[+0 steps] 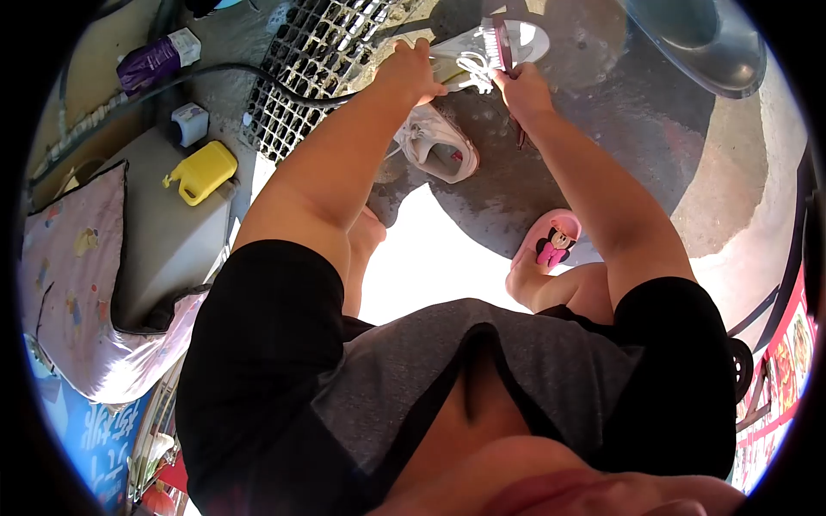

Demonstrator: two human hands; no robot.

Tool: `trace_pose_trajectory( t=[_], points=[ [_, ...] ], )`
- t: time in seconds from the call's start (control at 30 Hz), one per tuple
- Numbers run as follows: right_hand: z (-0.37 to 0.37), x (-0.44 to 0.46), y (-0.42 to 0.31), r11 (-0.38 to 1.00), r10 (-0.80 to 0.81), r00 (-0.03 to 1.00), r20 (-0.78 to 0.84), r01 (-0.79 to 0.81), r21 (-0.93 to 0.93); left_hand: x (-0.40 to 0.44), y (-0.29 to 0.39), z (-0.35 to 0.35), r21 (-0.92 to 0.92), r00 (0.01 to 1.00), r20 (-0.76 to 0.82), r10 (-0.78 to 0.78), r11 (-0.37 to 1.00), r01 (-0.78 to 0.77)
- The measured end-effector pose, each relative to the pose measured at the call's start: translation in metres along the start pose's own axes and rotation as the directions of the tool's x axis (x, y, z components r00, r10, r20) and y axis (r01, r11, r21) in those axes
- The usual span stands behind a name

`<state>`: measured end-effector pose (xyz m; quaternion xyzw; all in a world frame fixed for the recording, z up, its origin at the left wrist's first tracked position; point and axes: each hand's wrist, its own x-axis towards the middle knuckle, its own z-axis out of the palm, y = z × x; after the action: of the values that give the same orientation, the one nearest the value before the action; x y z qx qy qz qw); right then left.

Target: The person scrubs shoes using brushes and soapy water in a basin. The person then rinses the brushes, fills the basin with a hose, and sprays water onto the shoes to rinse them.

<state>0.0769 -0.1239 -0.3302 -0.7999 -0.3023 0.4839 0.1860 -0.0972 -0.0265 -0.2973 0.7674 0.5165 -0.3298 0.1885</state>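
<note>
Seemingly on shoe (472, 64), brush (502, 50) in right hand (527, 89)

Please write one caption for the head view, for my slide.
The right hand holds a brush over a white shoe, the left hand at its heel end; another shoe sits nearby.

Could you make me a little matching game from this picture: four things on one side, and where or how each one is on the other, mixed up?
Things:
1. Brush
2. Jug
3. Slipper
4. Package

Places, colours or looks:
A. Purple, with a white end
B. Bears a cartoon figure
C. Held in the person's right hand
D. Yellow all over

Right pairs: 1-C, 2-D, 3-B, 4-A
</note>
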Motion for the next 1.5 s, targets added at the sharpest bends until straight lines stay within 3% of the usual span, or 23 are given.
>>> trace_pose_trajectory(
  t=[0.03,0.13,0.2,0.23,0.27,0.33,0.43,0.5,0.57,0.67,0.73,0.77,0.8,0.9,0.97,1.03,1.1,1.23,1.33,1.4,1.43,1.47,1.5],
  points=[
    [-0.001,0.002,-0.002,0.987,0.070,0.996,0.063,-0.078,0.140,0.005,-0.003,0.004,-0.006,0.998,0.031,0.046,0.999,-0.046],
    [0.007,0.039,-0.004,0.941,0.015,0.998,-0.062,0.007,0.338,0.007,0.001,0.011,-0.062,0.991,0.055,0.118,0.991,-0.115],
    [-0.004,0.056,-0.015,0.924,-0.071,0.997,-0.023,0.075,0.375,0.009,0.012,0.016,-0.133,0.995,0.039,0.097,0.987,-0.091],
    [-0.009,0.088,-0.001,0.915,-0.146,0.980,0.138,0.080,0.395,0.009,0.020,0.020,-0.195,0.998,0.027,0.054,0.980,-0.048],
    [-0.015,0.083,-0.013,0.935,-0.158,0.985,0.063,0.129,0.331,0.003,0.031,0.014,-0.272,0.999,0.041,0.006,0.962,0.005],
    [-0.033,0.062,-0.045,0.961,-0.194,0.977,-0.089,0.208,0.185,0.000,0.045,0.026,-0.343,0.994,-0.097,-0.048,0.939,0.012],
    [-0.054,0.033,-0.021,0.849,-0.528,0.844,-0.092,0.523,-0.072,0.008,0.051,0.024,-0.427,0.991,0.082,-0.102,0.895,0.127],
    [-0.071,-0.018,-0.009,0.817,-0.533,0.839,0.108,0.544,-0.191,0.005,0.048,0.018,-0.430,0.990,0.095,-0.107,0.892,0.138],
    [-0.074,-0.044,0.007,0.594,-0.396,0.804,0.443,0.592,-0.544,0.008,0.044,0.019,-0.409,0.993,0.083,-0.083,0.906,0.110],
    [-0.053,-0.033,-0.008,0.524,-0.235,0.868,0.437,0.492,-0.695,0.015,0.042,0.037,-0.347,0.998,0.057,-0.035,0.936,0.053],
    [-0.021,-0.007,-0.034,0.522,-0.284,0.898,0.337,0.440,-0.731,0.019,0.047,0.037,-0.326,0.996,0.061,-0.063,0.942,0.080],
    [-0.007,0.020,-0.051,0.582,-0.170,0.924,0.343,0.375,-0.721,0.027,0.051,0.038,-0.394,0.984,0.144,-0.109,0.905,0.158],
    [0.003,0.041,-0.065,0.635,-0.048,0.934,0.354,0.302,-0.711,0.037,0.051,0.050,-0.357,0.992,0.107,-0.064,0.929,0.099],
    [0.037,0.043,-0.049,0.780,-0.244,0.967,0.072,0.240,-0.577,0.058,0.046,0.079,-0.333,0.991,0.134,-0.004,0.942,0.048],
    [0.033,0.032,-0.015,0.816,-0.277,0.942,0.191,0.336,-0.471,0.077,0.041,0.100,-0.323,0.984,0.179,-0.001,0.944,0.060],
    [0.014,0.017,-0.009,0.800,-0.278,0.912,0.303,0.394,-0.453,0.052,0.044,0.050,-0.356,0.971,0.225,-0.081,0.921,0.159],
    [-0.008,0.008,-0.019,0.742,-0.240,0.898,0.369,0.414,-0.528,0.100,0.050,0.107,-0.150,0.976,0.194,0.100,0.986,-0.071],
    [0.007,0.073,-0.044,0.631,-0.273,0.922,0.274,0.387,-0.672,0.034,0.052,0.015,-0.397,0.970,0.237,-0.044,0.907,0.138],
    [0.022,0.055,-0.038,0.662,-0.364,0.930,0.041,0.290,-0.691,0.029,0.054,0.011,-0.433,0.962,0.258,-0.089,0.880,0.197],
    [0.015,0.045,-0.026,0.710,-0.339,0.924,0.176,0.375,-0.596,0.048,0.052,0.025,-0.453,0.938,0.331,-0.102,0.855,0.253],
    [0.007,0.035,-0.011,0.729,-0.342,0.907,0.247,0.422,-0.539,0.069,0.053,0.050,-0.277,0.958,0.283,0.045,0.960,0.037],
    [-0.003,0.025,-0.005,0.744,-0.352,0.882,0.312,0.466,-0.478,0.090,0.055,0.076,-0.073,0.955,0.228,0.190,0.981,-0.178],
    [-0.018,0.013,-0.014,0.728,-0.291,0.869,0.399,0.472,-0.496,0.086,0.054,0.062,-0.009,0.937,0.250,0.243,0.968,-0.249]
  ],
)
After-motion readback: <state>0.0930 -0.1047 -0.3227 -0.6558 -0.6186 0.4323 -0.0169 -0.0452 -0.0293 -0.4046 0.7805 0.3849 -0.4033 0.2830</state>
